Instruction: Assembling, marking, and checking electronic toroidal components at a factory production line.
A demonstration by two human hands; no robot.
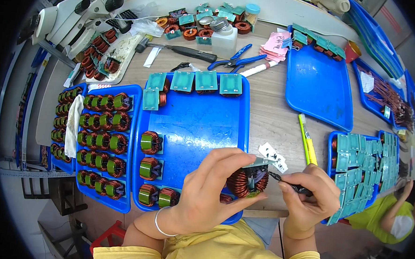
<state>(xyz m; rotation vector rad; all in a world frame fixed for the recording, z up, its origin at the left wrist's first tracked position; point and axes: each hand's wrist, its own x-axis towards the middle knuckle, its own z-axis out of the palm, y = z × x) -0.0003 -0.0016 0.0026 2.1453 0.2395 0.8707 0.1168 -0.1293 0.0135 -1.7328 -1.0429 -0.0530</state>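
My left hand [203,188] grips a copper-wound toroidal coil [243,182] between thumb and fingers, over the front right corner of a blue tray [198,133]. A small green circuit board [263,162] sits on the coil's upper side, under my fingertips. My right hand [311,198] pinches a slim black tool [300,189]; its thin tip meets or nearly meets the coil's right side, and its exact kind is unclear. More coils [151,143] line the tray's left and front sides. Several coils with green boards facing up [206,81] stand along its back.
To the left, another blue tray [134,139] holds rows of coils. Board-topped coils [355,170] fill a tray at right. A yellow brush-like tool [308,139], a paper scrap with black bits [272,155], blue pliers [237,62] and a hammer [188,51] lie about. A microscope [72,21] stands back left.
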